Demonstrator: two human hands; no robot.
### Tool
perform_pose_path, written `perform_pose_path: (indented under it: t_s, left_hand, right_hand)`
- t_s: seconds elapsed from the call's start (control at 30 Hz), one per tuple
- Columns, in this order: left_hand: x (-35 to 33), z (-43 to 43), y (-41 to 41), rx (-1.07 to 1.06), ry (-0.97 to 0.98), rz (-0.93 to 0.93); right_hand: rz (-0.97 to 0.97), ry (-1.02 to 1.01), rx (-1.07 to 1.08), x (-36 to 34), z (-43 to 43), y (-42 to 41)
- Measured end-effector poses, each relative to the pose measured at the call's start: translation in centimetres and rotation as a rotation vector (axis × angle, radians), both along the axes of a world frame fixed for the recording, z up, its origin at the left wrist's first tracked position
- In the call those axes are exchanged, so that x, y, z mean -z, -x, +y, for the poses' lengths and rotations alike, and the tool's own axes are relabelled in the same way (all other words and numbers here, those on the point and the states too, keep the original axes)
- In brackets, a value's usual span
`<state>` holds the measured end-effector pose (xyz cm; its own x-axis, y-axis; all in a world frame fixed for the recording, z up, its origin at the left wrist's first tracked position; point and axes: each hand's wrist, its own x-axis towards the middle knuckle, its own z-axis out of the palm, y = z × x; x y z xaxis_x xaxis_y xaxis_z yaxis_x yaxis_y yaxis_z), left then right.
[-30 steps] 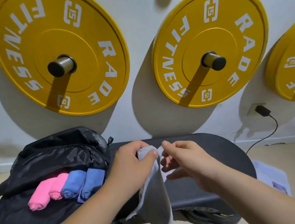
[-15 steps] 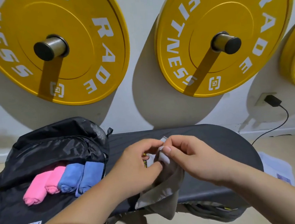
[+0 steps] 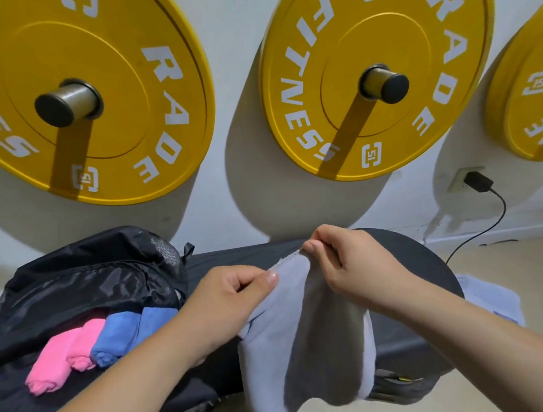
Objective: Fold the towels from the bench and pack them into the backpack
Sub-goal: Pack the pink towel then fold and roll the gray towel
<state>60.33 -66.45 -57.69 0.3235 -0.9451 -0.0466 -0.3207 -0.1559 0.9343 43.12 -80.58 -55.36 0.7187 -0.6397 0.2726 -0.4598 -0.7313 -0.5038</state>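
- The soft grey cloth towel (image 3: 307, 349) hangs over the near edge of the black padded bench (image 3: 414, 259), with bare bench top behind it.
- The open black nylon backpack (image 3: 90, 278) lies at the bench's left end and holds rolled pink towels (image 3: 64, 358) and rolled blue towels (image 3: 124, 331).
- The left hand (image 3: 226, 307) pinches the towel's top hem with thumb over curled fingers.
- The right hand (image 3: 356, 264) pinches the same hem slightly higher.

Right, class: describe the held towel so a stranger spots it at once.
Find the black bench under the yellow plates. Above it, the left hand and right hand pinch a grey towel by its top edge. Pink towels and blue towels lie rolled in the backpack; this one hangs loose.
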Motion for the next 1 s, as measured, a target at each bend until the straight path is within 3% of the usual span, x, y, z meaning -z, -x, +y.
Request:
perform_pose_path:
  t_s: [0.2,0.4,0.63,0.77,1.0]
  left_hand:
    - [0.6,0.3,-1.0,0.037,-0.051,-0.225]
    - [0.4,0.9,-2.9,-0.080,-0.046,-0.306]
    - [0.0,0.9,-1.0,-0.079,0.054,-0.365]
    - [-0.1,0.7,0.5,-0.097,0.155,-0.408]
    - [-0.2,0.2,0.1,-0.217,0.233,-0.333]
  right_hand:
    - [-0.247,0.025,0.291,-1.4,-2.4,1.0]
    - [-0.247,-0.226,0.567,0.8,-5.7,3.3]
    - [-0.196,-0.204,0.116,1.7,-1.8,0.1]
    - [-0.028,-0.311,-0.224,1.7,0.6,-1.9]
    - [-0.033,-0.427,-0.336,1.0,0.8,-2.1]
